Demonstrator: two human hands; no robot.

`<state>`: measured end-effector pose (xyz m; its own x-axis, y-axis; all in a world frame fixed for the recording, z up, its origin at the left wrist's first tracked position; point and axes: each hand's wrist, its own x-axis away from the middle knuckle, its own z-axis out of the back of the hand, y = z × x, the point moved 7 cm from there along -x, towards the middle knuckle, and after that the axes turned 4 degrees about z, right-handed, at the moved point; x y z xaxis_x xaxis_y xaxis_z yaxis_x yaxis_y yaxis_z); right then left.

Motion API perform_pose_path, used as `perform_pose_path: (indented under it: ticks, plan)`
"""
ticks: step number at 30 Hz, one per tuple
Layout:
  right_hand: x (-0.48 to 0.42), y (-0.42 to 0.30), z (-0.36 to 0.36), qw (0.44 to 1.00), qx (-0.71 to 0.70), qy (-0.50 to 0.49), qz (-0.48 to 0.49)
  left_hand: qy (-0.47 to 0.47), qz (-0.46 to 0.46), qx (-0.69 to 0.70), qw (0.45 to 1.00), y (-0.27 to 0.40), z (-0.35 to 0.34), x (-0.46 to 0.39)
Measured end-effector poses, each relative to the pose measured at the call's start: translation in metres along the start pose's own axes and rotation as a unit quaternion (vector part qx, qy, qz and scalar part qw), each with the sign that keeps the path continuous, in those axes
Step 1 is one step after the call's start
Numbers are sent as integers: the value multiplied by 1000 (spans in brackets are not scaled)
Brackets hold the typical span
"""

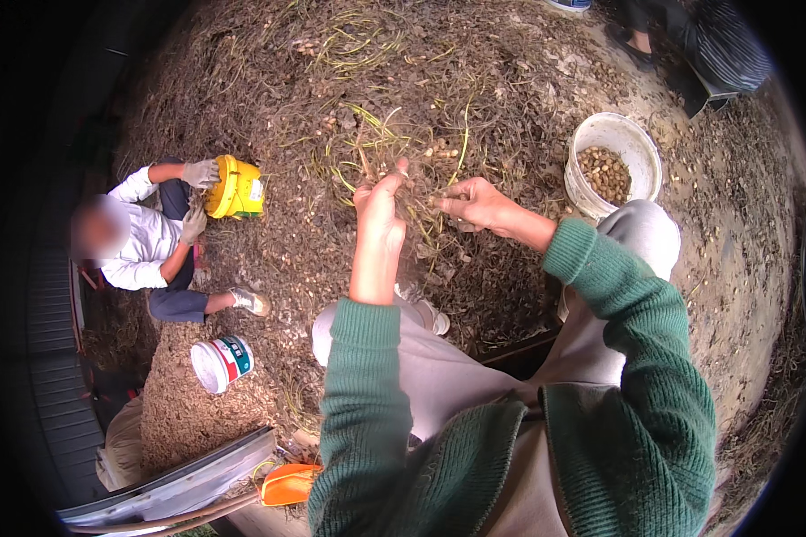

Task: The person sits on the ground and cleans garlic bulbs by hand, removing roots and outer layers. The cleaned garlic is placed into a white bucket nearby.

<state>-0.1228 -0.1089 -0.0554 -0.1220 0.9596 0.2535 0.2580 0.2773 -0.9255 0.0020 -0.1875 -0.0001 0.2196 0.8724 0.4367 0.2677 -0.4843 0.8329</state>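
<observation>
My left hand (383, 205) is closed around the stems and roots of a dried peanut plant (413, 191), whose green and brown stems trail beyond it. At the right side of the same plant, my right hand (471, 205) has its fingers pinched on what looks like peanut pods. Several pods (443, 152) lie just above, among the stems. To the right, beside my knee, a white plastic bucket (581, 191) holds a layer of unshelled peanuts (603, 176).
Dried peanut vines (255, 101) cover the ground. At left a seated co-worker (148, 228) in gloves works at a yellow bucket (245, 188). A white bucket (208, 366) stands by a peanut heap (188, 416), near an orange scoop (287, 484). Another person (719, 47) sits at upper right.
</observation>
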Motion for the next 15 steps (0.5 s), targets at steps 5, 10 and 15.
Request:
perform_pose_path:
  ticks: [5, 10, 15]
  plan:
    - [7, -35, -1, 942, 288, 73, 154, 37, -21, 1, 999, 1, 8, -1]
    - [20, -43, 6, 998, 5, -27, 53, 46, -31, 1, 998, 3, 7, -2]
    - [29, -64, 14, 976, -176, -100, 78, 65, -30, -7, 997, 0, 9, -8]
